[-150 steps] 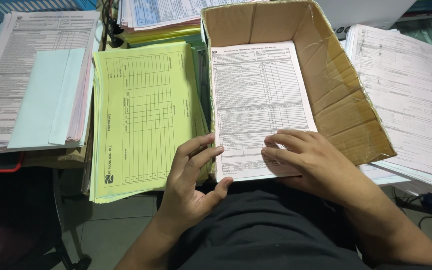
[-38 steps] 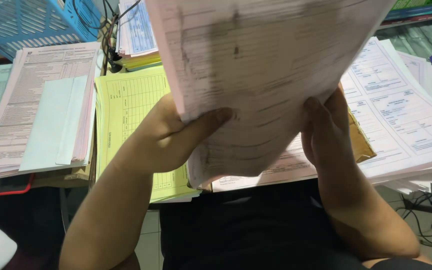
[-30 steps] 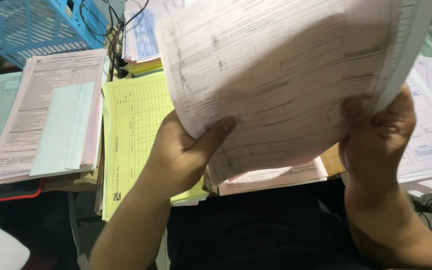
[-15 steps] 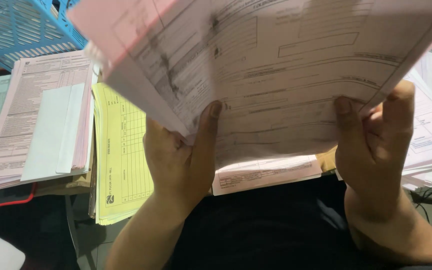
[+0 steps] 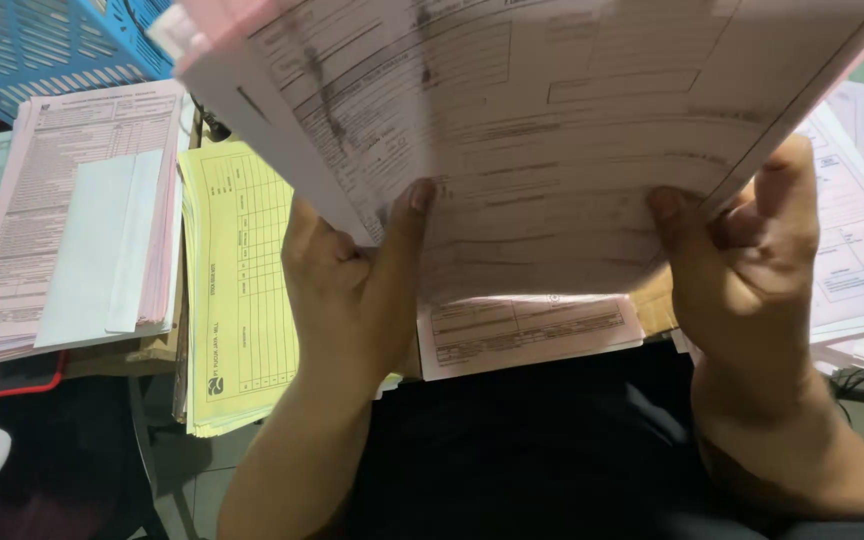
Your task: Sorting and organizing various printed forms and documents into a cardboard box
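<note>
A thick sheaf of pink printed forms [image 5: 552,120] is held up close to the camera, its underside facing me. My left hand [image 5: 347,290] grips its lower left edge, thumb pressed up on the paper. My right hand [image 5: 747,265] grips its lower right edge, thumb on the face and fingers behind. Below the sheaf, more pink forms [image 5: 527,332] lie in a cardboard box [image 5: 657,305], which is mostly hidden.
A yellow form stack [image 5: 237,290] lies left of my left hand. Further left is a pink stack with a pale envelope [image 5: 107,245] on it. A blue plastic basket [image 5: 42,50] is at top left. White forms [image 5: 857,250] pile at right.
Five seconds ago both hands rested on the forms in the open box. Since then they lifted a sheaf out and raised it toward the camera, squaring it level.
</note>
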